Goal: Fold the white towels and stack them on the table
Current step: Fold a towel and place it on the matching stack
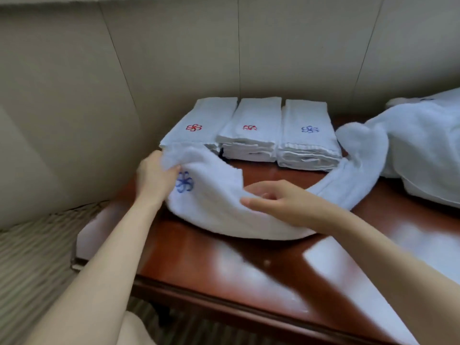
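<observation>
left hand (155, 174) grips the far-left edge of the unfolded white towel (219, 207), thumb over the cloth just beside the blue flower logo (184, 185), fingers curled under w/ the fabric bunched. right hand (276, 199) lies on the towel's middle, fingers bent loosely & thumb pointing left; whether it pinches the cloth or only rests on it, i cannot tell, the picture is blurred there. towel lies on the red-brown table (224, 270), near the front of the stacks, its other end curving up to the right toward a heap of white towels (423, 150) at the table's right side. behind it, 3 stacks of folded towels stand side by side, touching: left stack (199, 125) w/ red logo on top, middle stack (251, 130) w/ red logo, right stack (308, 135) w/ blue logo. beige padded wall (174, 58) is behind the table.
</observation>
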`<state>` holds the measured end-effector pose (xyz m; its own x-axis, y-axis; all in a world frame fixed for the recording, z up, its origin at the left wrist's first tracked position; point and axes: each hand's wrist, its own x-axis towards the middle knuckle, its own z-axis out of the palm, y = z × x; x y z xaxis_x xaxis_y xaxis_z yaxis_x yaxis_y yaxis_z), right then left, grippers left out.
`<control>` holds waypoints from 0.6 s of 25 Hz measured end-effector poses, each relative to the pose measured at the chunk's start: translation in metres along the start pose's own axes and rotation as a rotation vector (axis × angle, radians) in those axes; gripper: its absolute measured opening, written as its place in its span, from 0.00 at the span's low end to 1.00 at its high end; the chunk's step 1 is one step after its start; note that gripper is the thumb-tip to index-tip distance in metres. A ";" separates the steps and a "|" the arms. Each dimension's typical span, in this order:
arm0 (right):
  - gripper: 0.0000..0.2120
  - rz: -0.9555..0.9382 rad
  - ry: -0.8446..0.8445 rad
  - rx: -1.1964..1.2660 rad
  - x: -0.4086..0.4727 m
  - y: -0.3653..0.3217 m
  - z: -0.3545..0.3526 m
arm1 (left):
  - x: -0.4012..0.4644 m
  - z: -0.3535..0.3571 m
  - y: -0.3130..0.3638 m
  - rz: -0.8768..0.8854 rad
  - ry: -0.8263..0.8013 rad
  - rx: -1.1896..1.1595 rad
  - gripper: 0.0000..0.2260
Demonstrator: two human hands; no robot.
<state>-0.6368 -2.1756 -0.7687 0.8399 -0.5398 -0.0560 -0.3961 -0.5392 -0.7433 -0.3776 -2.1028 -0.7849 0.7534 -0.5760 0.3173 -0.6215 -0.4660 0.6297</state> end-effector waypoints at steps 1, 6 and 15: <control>0.23 -0.017 -0.056 -0.018 0.001 -0.001 0.001 | 0.006 -0.002 -0.009 -0.020 0.081 0.143 0.12; 0.34 0.181 0.049 -0.744 0.007 0.039 -0.034 | -0.016 0.005 0.010 0.255 -0.160 0.253 0.27; 0.19 0.387 -0.247 -0.420 -0.032 0.016 -0.042 | -0.059 0.005 0.090 0.466 -0.960 0.583 0.22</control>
<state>-0.6859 -2.1943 -0.7504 0.6475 -0.6084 -0.4590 -0.7589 -0.5700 -0.3149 -0.4792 -2.1139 -0.7513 0.1200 -0.9167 -0.3810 -0.9797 -0.1713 0.1037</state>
